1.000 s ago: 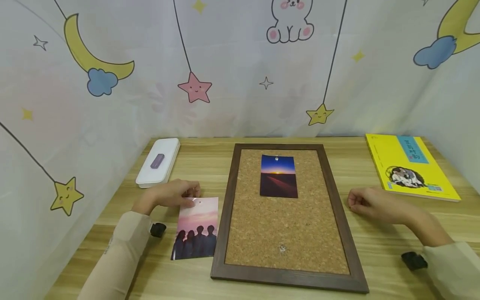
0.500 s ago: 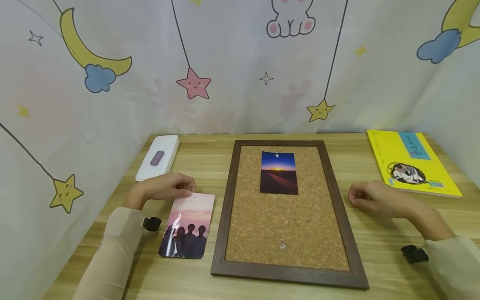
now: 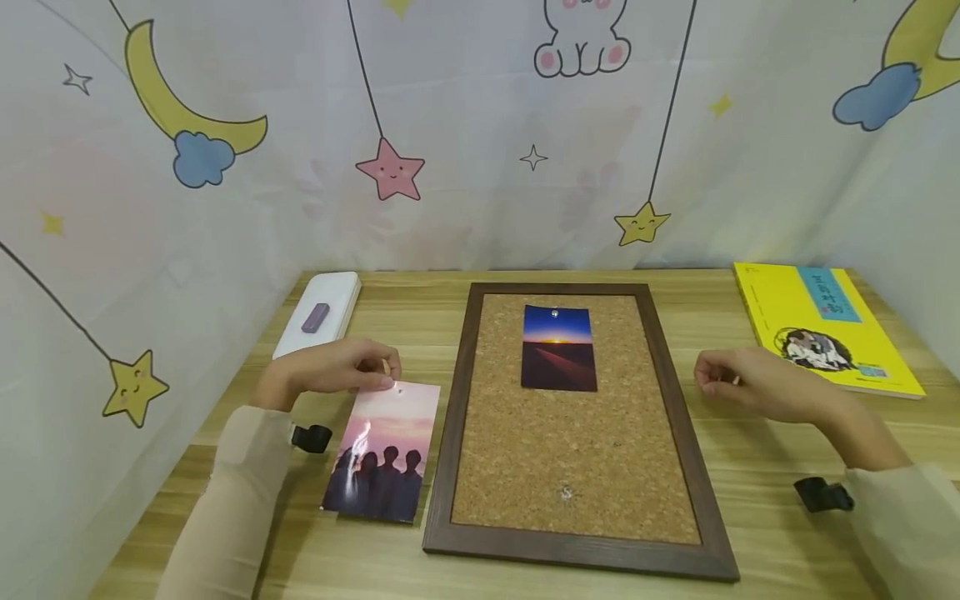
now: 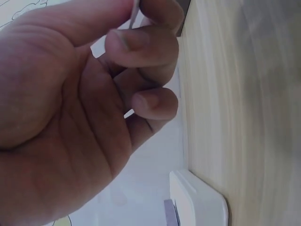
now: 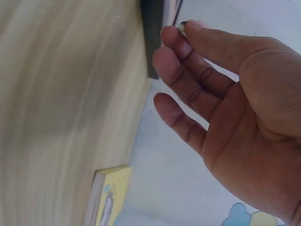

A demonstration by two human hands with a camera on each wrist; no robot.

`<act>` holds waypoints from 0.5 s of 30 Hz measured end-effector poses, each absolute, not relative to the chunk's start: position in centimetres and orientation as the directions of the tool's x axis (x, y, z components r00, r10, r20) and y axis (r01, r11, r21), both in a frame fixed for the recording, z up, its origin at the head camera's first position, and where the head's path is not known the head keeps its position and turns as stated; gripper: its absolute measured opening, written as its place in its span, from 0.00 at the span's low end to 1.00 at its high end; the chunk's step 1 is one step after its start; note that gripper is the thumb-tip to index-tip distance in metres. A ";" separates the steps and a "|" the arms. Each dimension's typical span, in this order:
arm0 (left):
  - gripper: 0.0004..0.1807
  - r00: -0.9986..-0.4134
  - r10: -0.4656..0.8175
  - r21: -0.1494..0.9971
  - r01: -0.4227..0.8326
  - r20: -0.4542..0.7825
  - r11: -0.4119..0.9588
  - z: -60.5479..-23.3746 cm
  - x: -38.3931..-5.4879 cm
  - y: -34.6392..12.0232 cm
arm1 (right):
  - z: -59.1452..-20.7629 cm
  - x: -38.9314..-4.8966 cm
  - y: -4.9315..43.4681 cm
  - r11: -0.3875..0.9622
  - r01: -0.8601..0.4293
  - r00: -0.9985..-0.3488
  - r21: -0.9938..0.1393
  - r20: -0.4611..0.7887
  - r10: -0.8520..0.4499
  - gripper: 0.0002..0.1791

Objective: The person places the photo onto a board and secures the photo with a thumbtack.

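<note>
My left hand (image 3: 378,377) pinches the top edge of a pink photo card (image 3: 382,450) with dark silhouettes, which lies tilted on the table just left of the cork board (image 3: 577,450). The left wrist view shows the card's thin edge (image 4: 136,10) between thumb and forefinger. A sunset photo (image 3: 558,347) is pinned near the top of the board. My right hand (image 3: 708,383) hovers just right of the board's frame (image 3: 678,417). In the right wrist view, its thumb and forefinger pinch a small silvery pin (image 5: 182,26). A small pin (image 3: 566,493) lies low on the cork.
A white case (image 3: 318,321) with a purple label sits at the back left, behind my left hand. A yellow book (image 3: 821,325) lies at the back right. A patterned curtain (image 3: 480,133) closes in the wooden table (image 3: 757,533) on three sides.
My left hand has raised the pink card's top edge and shifted it slightly toward the board. My right hand has lifted a little off the table.
</note>
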State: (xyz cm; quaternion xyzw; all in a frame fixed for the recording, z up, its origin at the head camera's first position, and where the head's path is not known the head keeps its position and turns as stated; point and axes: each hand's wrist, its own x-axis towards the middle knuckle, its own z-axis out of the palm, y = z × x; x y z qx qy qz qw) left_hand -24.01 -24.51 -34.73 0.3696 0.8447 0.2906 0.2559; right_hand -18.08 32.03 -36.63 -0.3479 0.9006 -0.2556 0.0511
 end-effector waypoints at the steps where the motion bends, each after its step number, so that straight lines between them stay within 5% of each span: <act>1: 0.03 -0.595 0.774 0.679 0.478 -0.217 0.557 -34.6 -24.0 -24.2 | -36.4 -18.2 31.9 0.628 -0.603 -0.754 -0.492 0.096 -0.650 0.11; 15: 0.03 -0.541 0.826 0.655 0.569 -0.157 0.497 -34.0 -25.1 -19.7 | -34.9 -19.2 30.1 0.620 -0.574 -0.766 -0.535 0.085 -0.637 0.08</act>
